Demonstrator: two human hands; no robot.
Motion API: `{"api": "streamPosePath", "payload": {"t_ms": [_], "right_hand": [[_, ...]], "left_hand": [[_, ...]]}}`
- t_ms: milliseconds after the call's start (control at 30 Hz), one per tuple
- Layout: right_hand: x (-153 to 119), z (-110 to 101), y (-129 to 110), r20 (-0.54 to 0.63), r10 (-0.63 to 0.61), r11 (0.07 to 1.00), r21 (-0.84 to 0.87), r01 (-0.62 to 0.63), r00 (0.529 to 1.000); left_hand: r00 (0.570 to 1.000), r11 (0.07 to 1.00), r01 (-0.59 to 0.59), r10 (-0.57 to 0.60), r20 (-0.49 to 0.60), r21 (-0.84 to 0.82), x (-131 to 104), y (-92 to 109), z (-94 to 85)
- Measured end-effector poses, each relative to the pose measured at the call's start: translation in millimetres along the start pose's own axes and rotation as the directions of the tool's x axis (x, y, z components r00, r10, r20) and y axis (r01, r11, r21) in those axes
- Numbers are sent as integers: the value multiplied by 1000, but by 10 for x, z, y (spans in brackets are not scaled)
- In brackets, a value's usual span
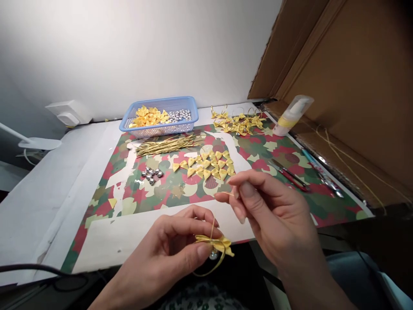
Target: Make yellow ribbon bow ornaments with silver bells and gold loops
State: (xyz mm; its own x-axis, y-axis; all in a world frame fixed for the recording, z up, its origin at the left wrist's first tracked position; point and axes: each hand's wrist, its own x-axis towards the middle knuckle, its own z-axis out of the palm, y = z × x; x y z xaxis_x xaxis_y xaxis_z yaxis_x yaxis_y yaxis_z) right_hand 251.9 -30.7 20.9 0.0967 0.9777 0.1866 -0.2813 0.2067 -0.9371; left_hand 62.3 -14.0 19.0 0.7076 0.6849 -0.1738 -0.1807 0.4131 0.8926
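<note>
My left hand (174, 245) is closed, pinching a yellow ribbon bow (222, 245) between thumb and fingers in front of the table edge. Under the bow hangs a silver bell (213, 255), partly hidden by the thumb. A gold tie (211, 270) loops below the bow, and a thin strand stands up from it past the fingers. My right hand (264, 211) is raised to the right of the bow, its thumb and fingertips closed on a thin yellow strand (228, 193). Whether this strand joins the one at the bow I cannot tell.
Rows of yellow bows (209, 164), loose bells (151, 174) and a bundle of gold ties (166, 145) lie on the patterned mat. Behind are a blue basket (158, 102) and finished bows (241, 124). Rightward are a pump bottle (292, 117), scissors (288, 175) and pens (322, 174).
</note>
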Motion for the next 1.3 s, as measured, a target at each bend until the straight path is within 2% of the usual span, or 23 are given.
{"api": "streamPosePath", "payload": {"t_ms": [200,333,467,533,567,667,733,767,833,900,967,1067,1133,1200,1300], "right_hand": [[29,6,48,6,-11,1000,-13,11,1000],[35,16,57,8,-14,1000,-15,14,1000],[74,12,67,-32,-22,1000,-5,21,999],[117,-10,103,-63,-24,997,-80,19,998],[144,-28,133,-64,-22,985,-170,11,998],[226,-122,251,-9,-3,853,-522,-2,1000],[263,-233,311,23,7,728,-685,11,1000],[271,-308,323,13,0,671,-742,10,1000],[260,-505,300,-56,-61,536,-844,-14,997],[227,-766,230,-147,-169,358,-930,-78,975],[197,-1064,158,-196,-226,184,-970,-155,954],[208,-1466,126,-211,-194,-14,-976,-218,958],[249,-1629,159,-198,-178,-89,-972,-216,964],[285,-1680,194,-175,-177,-115,-974,-197,969],[247,-1540,184,-163,-199,-56,-983,-177,966]], "left_hand": [[1000,998,25,-26,-10,-55,-14,16,-10],[999,1000,14,-15,-30,-12,14,16,-22],[992,998,16,-9,-129,53,32,15,-33],[980,993,43,-21,-200,108,27,10,-49],[975,987,60,-27,-220,146,23,4,-63],[978,960,119,-70,-197,254,15,-39,-117],[976,947,163,-113,-188,275,18,-72,-143],[968,947,183,-127,-217,263,21,-82,-146],[944,957,205,-138,-298,207,28,-80,-131],[923,964,214,-148,-356,155,38,-51,-100],[920,971,205,-149,-363,120,56,-16,-73],[946,986,150,-122,-300,72,97,4,-67],[963,993,110,-94,-253,51,122,-12,-80],[968,996,81,-70,-240,36,132,-39,-92],[961,998,55,-42,-272,40,115,-71,-97]]}}
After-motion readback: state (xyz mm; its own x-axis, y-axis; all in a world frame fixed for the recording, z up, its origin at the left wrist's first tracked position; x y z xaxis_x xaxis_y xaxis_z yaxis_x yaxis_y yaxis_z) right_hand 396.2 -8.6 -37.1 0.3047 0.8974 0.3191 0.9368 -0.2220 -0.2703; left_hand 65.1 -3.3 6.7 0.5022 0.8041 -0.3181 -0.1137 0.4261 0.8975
